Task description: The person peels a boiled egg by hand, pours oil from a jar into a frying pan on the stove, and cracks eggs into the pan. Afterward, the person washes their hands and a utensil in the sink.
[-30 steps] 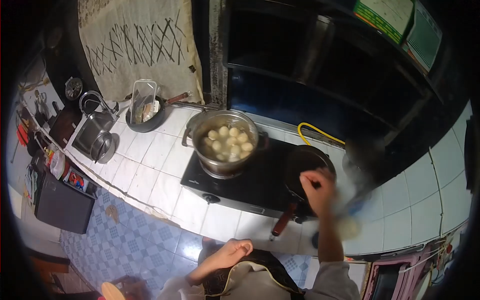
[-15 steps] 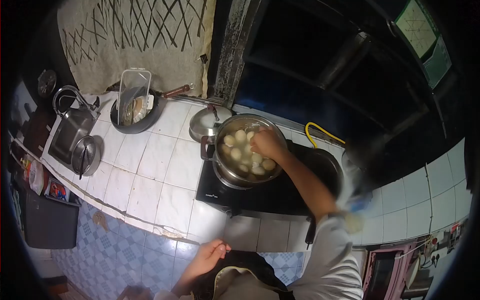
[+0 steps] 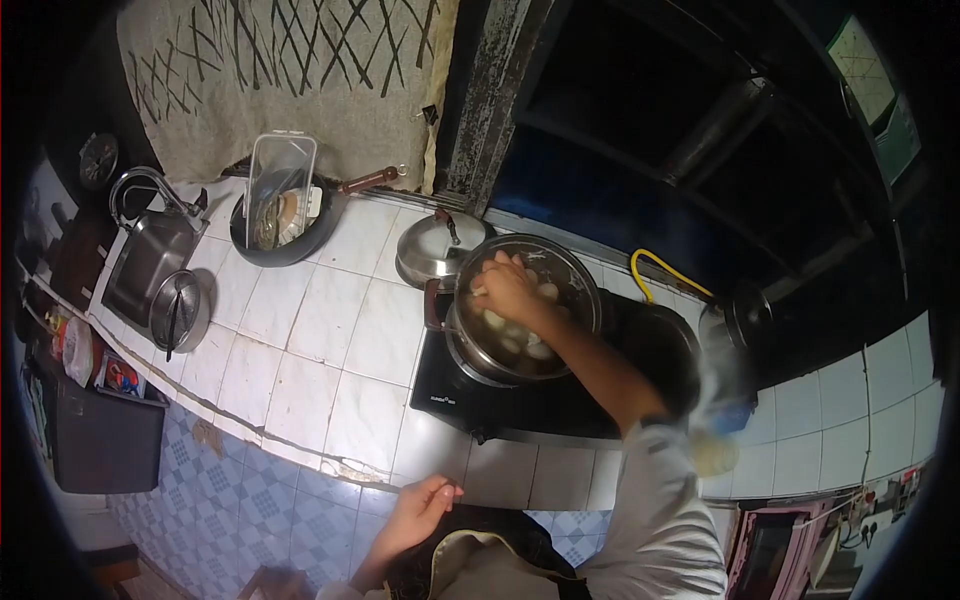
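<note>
A steel pot with brown handles stands on the black cooktop, holding several pale brown eggs in cloudy water. My right hand is down inside the pot at its left side, fingers bent round what looks like an egg at the fingertips; most of it is hidden. My left hand hovers low in front of my body, below the counter edge, with its fingers curled in and nothing visible in them.
A steel lid lies left of the pot. Farther left are a dark pan holding a clear plastic container, a strainer-like bowl and the sink. A dark pan sits right of the pot, near a yellow hose.
My right hand has shifted toward the left side of the pot and its fingers are lower among the eggs. My left hand stays about where it was. The view has turned slightly.
</note>
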Motion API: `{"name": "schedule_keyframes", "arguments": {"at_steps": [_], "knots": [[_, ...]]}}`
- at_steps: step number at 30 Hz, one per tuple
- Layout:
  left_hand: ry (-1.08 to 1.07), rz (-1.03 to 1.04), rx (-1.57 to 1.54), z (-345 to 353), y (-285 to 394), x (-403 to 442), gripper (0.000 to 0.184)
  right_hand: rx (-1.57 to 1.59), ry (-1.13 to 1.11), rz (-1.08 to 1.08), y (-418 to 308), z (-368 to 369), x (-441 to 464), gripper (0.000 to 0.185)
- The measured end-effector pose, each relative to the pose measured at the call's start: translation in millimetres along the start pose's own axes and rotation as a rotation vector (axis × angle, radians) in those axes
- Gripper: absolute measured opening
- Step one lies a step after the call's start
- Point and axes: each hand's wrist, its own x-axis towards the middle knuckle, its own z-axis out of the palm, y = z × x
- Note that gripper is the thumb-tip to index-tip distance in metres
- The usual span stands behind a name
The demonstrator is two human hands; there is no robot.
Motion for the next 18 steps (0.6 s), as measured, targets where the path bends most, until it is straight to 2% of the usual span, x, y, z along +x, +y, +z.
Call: {"name": "schedule_keyframes", "arguments": {"at_steps": [3,6,12,18], "knots": [[0.001,-0.005,-0.010,1,1,2,0.026,-0.012,-0.019,0.103,-9,13,5,0.023],[0.004,0.004,-0.023,1,-1,3,0.026,-0.045,0.012,0.119,-10,26,7,0.024],[0.020,0.000,-0.049,1,-1,4,0.025,-0.169,-0.064,0.117,-12,24,8,0.025],[0.024,-0.010,-0.039,0,-2,3,0.024,-0.109,-0.125,0.078,2,1,-6,0.028]]}}
